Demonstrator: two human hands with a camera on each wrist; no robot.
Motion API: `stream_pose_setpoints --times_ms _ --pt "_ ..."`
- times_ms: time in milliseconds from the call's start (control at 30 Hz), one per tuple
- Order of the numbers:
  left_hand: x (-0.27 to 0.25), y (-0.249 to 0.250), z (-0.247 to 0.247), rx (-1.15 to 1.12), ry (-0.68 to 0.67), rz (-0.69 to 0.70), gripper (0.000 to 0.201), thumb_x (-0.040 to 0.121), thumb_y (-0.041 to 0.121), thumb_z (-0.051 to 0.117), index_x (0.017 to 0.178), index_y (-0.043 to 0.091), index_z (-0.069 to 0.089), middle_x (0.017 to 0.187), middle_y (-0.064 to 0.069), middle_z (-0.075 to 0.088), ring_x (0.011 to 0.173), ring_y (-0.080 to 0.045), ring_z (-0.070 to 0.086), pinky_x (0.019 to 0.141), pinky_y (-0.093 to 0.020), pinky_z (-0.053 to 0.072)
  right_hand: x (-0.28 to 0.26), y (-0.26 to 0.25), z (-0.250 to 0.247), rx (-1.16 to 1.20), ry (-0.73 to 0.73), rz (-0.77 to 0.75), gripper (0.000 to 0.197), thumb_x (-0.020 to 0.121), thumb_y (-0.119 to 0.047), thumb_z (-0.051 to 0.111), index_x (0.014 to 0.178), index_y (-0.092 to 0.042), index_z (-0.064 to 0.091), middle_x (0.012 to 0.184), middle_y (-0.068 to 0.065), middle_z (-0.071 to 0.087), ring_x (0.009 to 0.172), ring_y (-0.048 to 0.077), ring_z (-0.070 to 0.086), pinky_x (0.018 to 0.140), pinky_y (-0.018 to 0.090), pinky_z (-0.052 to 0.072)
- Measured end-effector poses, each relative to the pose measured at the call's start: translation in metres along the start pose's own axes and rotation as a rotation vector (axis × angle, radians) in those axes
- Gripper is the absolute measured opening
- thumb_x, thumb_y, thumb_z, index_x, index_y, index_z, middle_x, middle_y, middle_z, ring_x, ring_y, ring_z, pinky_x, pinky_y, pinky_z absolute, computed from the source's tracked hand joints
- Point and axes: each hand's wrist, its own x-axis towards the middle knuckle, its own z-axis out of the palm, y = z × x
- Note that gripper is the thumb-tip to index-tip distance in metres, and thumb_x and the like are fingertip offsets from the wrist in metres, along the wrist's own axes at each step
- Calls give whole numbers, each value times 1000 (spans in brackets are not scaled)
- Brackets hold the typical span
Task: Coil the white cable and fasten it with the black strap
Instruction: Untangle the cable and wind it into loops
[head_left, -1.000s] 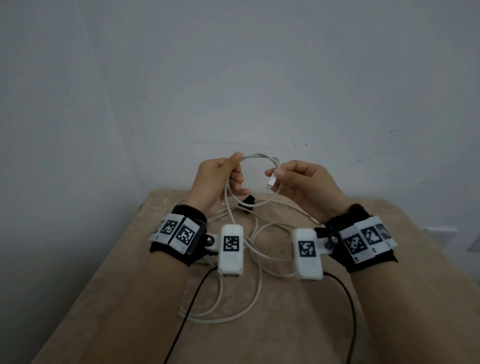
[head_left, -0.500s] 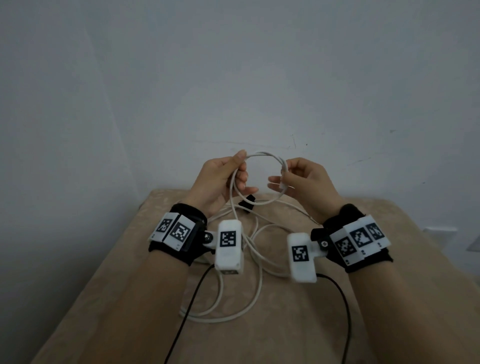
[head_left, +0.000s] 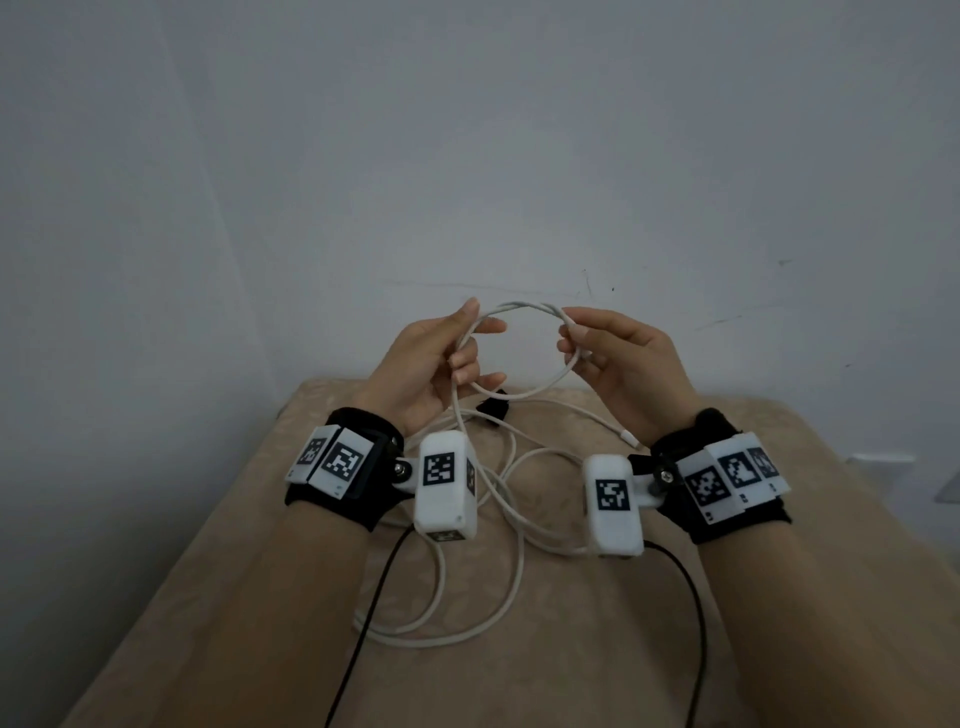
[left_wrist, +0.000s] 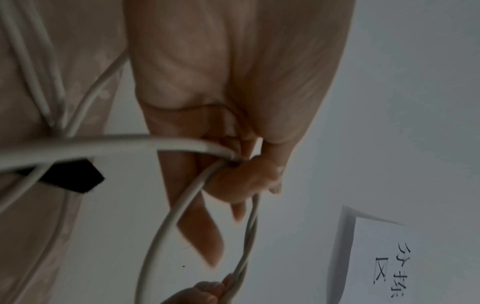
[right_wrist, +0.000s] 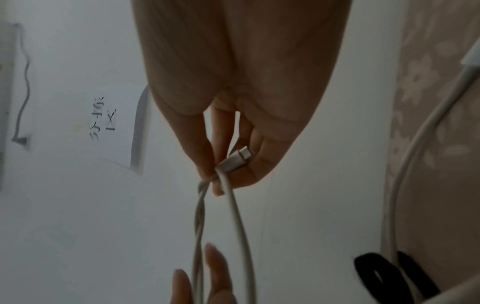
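Note:
A loop of the white cable (head_left: 519, 309) hangs in the air between my two hands, above the far end of the table. My left hand (head_left: 441, 358) pinches the loop's left side between thumb and fingers (left_wrist: 249, 176). My right hand (head_left: 608, 353) pinches the right side together with the cable's silver plug (right_wrist: 237, 158). The rest of the cable (head_left: 467, 613) lies in slack loops on the beige tablecloth (head_left: 571, 649). The black strap (head_left: 493, 410) sits on the cable on the table below the hands; it also shows as the black strap (left_wrist: 75, 176) and black strap (right_wrist: 384, 273) in the wrist views.
A grey-white wall (head_left: 467, 156) stands just behind the table's far edge. A paper sheet with handwriting (left_wrist: 384, 259) hangs on it. The cable's other plug (head_left: 631, 439) lies by my right wrist. Black camera leads (head_left: 363, 623) trail from both wrists toward me.
My right hand has carried the plug end up and right, widening the held loop into a rounder ring. My left hand has kept its grip and risen slightly.

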Motion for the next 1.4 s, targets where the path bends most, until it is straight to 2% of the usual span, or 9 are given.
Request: stream_pose_setpoints --times_ms 100,267,467,633,733,833,1133,1267,1400 --pt "-1 0 -3 91 -94 -58 41 97 38 44 103 4 65 47 4 35 38 -8 36 53 -29 53 0 0 1 -23 -24 31 16 88 7 55 93 0 68 72 6 70 66 14 65 65 20 53" --pt "0 -4 0 79 -122 -75 28 99 26 41 87 5 56 45 6 33 34 -4 30 38 -17 37 -1 1 5 -52 -50 67 15 90 3 55 95 -1 69 75 7 72 68 15 67 68 22 55" --pt "8 -3 0 -218 -55 32 28 102 24 35 83 8 48 46 7 34 34 -2 29 36 -13 31 -2 2 13 103 -38 272 32 93 -28 56 118 -9 51 115 21 66 100 36 68 87 44 55" --pt "12 -1 -3 -411 -19 169 30 102 26 33 82 9 47 44 8 34 33 -1 28 34 -12 28 -8 14 22 -326 -371 469 37 90 -34 57 116 -8 56 106 17 72 94 29 70 94 42 52" --pt "12 4 -6 -472 -5 220 31 102 26 31 81 10 47 42 8 34 31 -1 28 33 -11 27 -13 16 20 -523 -574 542 54 83 -39 60 118 2 61 79 12 73 70 23 69 76 33 55" --pt "12 8 -12 -495 -4 209 32 102 27 30 80 11 47 41 8 34 30 -2 28 32 -11 25 -12 12 11 -562 -488 479 37 89 -37 55 100 -5 70 48 0 57 43 11 54 57 28 52" --pt "9 14 -27 -441 38 206 33 102 30 30 79 13 46 40 9 32 29 -3 27 29 -11 19 -10 -2 -17 -640 -480 432 28 70 -35 67 69 -8 74 47 0 47 35 8 38 38 17 34" --pt "6 22 -47 -480 101 256 34 102 30 28 78 14 46 39 9 32 28 -4 28 28 -13 19 -12 -10 -31 -687 -469 446 22 66 -36 69 59 -16 73 48 -4 53 43 7 45 43 17 34" --pt "6 20 -48 -485 128 258 34 103 30 28 78 14 46 38 9 32 28 -4 28 28 -13 19 -13 -9 -20 -702 -511 436 39 69 -44 63 93 -15 74 94 -3 75 83 11 67 66 20 47"
